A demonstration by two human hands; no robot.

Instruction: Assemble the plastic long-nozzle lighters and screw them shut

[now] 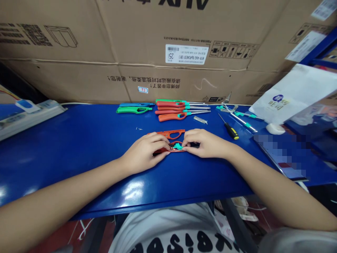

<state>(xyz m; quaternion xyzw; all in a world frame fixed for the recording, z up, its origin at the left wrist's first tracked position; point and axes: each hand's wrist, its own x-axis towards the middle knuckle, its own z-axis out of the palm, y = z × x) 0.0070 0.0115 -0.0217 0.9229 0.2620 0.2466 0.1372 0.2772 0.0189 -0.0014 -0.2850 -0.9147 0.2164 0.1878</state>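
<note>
My left hand [146,151] and my right hand [202,143] meet at the middle of the blue table [79,147]. Both pinch an orange lighter shell half [172,148] that lies flat, with a small teal trigger piece [178,146] seated in it between my fingertips. A second orange shell half [171,134] lies just behind, touching neither hand. Fingers of both hands are curled tight on the part.
A row of long stick lighters [173,109], orange, green and blue, lies at the back. A black-and-yellow screwdriver [229,128], teal-tipped metal tubes [243,117], a tape roll [275,129] and a white bag [292,96] sit right. Cardboard boxes [158,42] wall the back; a power strip [28,112] sits left.
</note>
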